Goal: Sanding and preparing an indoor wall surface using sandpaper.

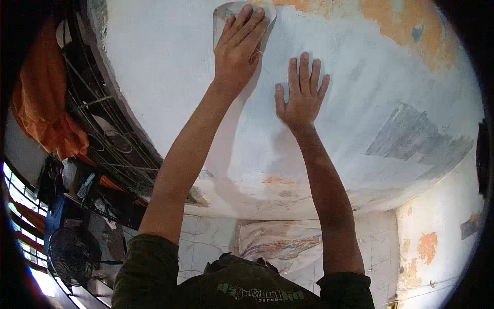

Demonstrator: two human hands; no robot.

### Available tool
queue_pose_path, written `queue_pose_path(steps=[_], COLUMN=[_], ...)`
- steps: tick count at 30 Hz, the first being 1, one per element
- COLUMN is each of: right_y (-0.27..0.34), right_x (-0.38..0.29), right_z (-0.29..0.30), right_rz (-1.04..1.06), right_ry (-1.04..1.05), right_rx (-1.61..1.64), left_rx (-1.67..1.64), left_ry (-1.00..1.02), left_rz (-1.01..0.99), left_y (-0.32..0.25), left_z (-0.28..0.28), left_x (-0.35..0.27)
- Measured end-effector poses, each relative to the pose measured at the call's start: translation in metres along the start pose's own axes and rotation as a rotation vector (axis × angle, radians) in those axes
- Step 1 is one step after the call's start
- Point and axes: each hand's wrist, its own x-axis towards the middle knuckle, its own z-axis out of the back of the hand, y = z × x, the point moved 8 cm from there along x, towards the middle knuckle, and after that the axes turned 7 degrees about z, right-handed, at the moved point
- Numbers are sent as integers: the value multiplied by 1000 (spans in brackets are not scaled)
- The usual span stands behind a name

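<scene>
My left hand (241,50) is raised high and lies over a pale, thin sheet (220,19), pressing it against the painted wall (173,77). The sheet has a rounded corner and looks like the back of sandpaper; its other face is hidden. Lower and to the right, my right hand (303,92) rests on the wall with its fingers spread and nothing in it. Orange patches (401,31) show through the white coat at upper right, and a dark grey patch (409,133) lies further down.
To the left are a metal grille (104,104), a hanging orange cloth (42,89) and a black fan (70,255). A crumpled, stained pale sheet (278,239) lies on the tiled floor (193,239) at the wall's foot. Another wall with peeling paint (428,247) stands at right.
</scene>
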Motion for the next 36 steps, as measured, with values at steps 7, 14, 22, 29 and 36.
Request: queue_pose_path(steps=[7, 14, 22, 29, 36], right_y=[-1, 0, -1, 0, -2], right_x=[1, 1, 1, 3, 1], right_z=[-2, -1, 1, 3, 1], right_rz=[-16, -1, -4, -11, -15], right_ry=[17, -2, 20, 16, 16], right_rx=[-1, -3, 6, 12, -21], left_rx=[-12, -1, 68, 43, 32], left_ry=[108, 71, -7, 211, -1], left_rz=[80, 71, 16, 112, -4], left_y=[-15, -5, 0, -15, 3], left_z=[0, 0, 2, 6, 0], left_x=[-67, -45, -24, -92, -1])
